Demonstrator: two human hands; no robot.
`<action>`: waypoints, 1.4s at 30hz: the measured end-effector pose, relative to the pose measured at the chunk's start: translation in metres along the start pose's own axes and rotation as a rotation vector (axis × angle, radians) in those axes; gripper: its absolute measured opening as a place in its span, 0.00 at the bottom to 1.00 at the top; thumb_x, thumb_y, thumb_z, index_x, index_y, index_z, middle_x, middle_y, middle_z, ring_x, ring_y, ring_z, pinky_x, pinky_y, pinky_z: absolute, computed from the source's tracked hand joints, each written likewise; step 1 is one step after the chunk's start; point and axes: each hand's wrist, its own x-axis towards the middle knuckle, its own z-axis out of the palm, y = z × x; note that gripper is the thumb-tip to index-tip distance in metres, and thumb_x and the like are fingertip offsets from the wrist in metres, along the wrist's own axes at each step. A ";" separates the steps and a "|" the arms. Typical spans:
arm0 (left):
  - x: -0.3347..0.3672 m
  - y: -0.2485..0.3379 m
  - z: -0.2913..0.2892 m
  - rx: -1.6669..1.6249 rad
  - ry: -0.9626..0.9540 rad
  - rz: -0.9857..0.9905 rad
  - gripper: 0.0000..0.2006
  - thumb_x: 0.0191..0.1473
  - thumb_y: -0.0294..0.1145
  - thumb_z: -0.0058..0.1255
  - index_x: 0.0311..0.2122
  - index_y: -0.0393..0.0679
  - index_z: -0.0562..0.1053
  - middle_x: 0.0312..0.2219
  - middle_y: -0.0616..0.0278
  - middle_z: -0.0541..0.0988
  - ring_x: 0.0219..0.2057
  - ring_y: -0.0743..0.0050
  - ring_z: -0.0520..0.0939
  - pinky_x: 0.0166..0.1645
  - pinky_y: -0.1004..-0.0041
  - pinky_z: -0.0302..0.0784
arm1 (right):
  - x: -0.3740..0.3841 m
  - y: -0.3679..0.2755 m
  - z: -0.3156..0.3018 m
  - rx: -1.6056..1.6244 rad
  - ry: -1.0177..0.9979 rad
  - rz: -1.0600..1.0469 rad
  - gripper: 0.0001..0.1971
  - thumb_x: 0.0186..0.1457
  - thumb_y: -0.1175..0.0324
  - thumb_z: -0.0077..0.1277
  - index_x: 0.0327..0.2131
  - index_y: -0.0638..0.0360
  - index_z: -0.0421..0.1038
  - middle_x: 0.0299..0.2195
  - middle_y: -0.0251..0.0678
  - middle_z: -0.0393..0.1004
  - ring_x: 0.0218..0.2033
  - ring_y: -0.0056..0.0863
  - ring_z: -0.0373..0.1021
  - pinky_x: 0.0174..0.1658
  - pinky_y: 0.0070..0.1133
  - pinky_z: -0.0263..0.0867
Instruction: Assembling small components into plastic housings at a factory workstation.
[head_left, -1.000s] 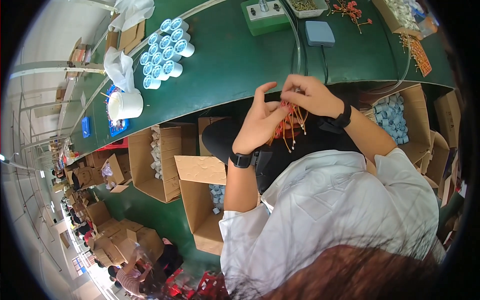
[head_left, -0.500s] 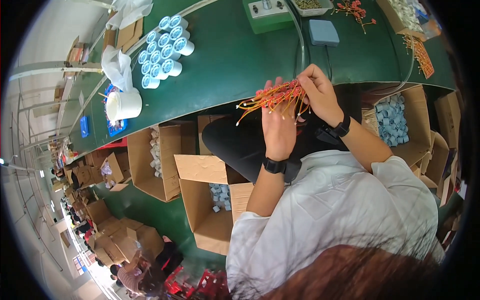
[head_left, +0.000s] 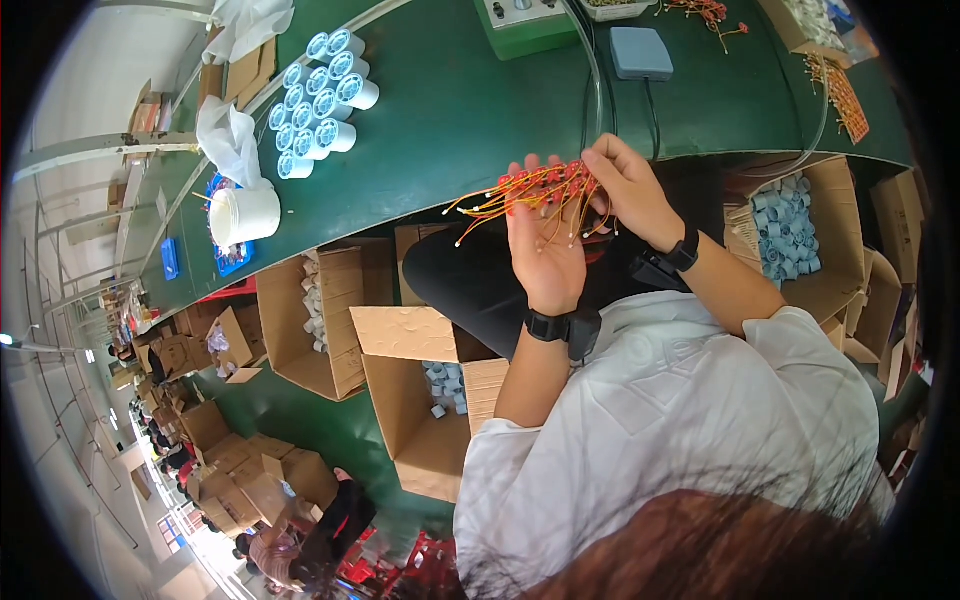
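Red-headed wires (head_left: 545, 184) paralleling workbench (head_left: 440, 110) edge, white tips (head_left: 446, 211) pointing left, left hand (head_left: 550, 262) lying unclenched beneath, right hand (head_left: 638, 192) pinching them

Tabletop (head_left: 440, 130): green. On it: cluster of light-blue cylinders (head_left: 325, 103); white tub (head_left: 248, 215) overlapping blue tray (head_left: 236, 260) in view; green block-shaped device (head_left: 528, 38); grey-blue square pad (head_left: 641, 54); orange sheet (head_left: 848, 108), far right

Long green workbench (head_left: 440, 115), green floor (head_left: 335, 435)
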 end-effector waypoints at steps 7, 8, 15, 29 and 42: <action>-0.005 -0.017 -0.015 -0.074 -0.208 -0.097 0.32 0.70 0.40 0.45 0.72 0.43 0.49 0.69 0.51 0.58 0.68 0.56 0.63 0.68 0.55 0.65 | 0.002 0.006 -0.003 0.069 0.024 -0.078 0.10 0.69 0.64 0.51 0.36 0.58 0.66 0.25 0.27 0.71 0.19 0.10 0.62 0.20 0.13 0.58; -0.005 -0.020 -0.021 0.085 -0.212 -0.100 0.33 0.70 0.40 0.46 0.72 0.43 0.49 0.69 0.51 0.58 0.68 0.56 0.64 0.68 0.56 0.65 | 0.002 0.007 -0.003 0.071 0.024 -0.078 0.10 0.69 0.64 0.51 0.36 0.58 0.66 0.25 0.27 0.71 0.19 0.10 0.62 0.20 0.13 0.58; 0.002 -0.013 -0.001 0.171 0.017 -0.066 0.30 0.70 0.35 0.44 0.71 0.40 0.50 0.68 0.49 0.59 0.68 0.56 0.64 0.69 0.57 0.63 | -0.006 0.008 -0.005 -0.068 -0.042 -0.108 0.09 0.67 0.65 0.54 0.37 0.59 0.69 0.27 0.27 0.73 0.21 0.10 0.65 0.22 0.13 0.59; -0.006 -0.007 -0.003 0.238 0.106 0.095 0.24 0.70 0.30 0.44 0.66 0.33 0.57 0.64 0.45 0.66 0.66 0.52 0.68 0.68 0.56 0.68 | -0.011 0.004 -0.002 -0.315 -0.021 -0.202 0.06 0.64 0.69 0.56 0.39 0.60 0.72 0.21 0.27 0.71 0.18 0.10 0.65 0.18 0.13 0.58; -0.003 -0.015 -0.012 0.192 0.140 0.153 0.19 0.70 0.30 0.45 0.61 0.35 0.62 0.60 0.49 0.71 0.62 0.57 0.73 0.65 0.59 0.72 | 0.008 0.019 -0.018 0.066 -0.118 -0.017 0.10 0.62 0.66 0.59 0.39 0.63 0.74 0.28 0.33 0.78 0.26 0.22 0.75 0.30 0.19 0.70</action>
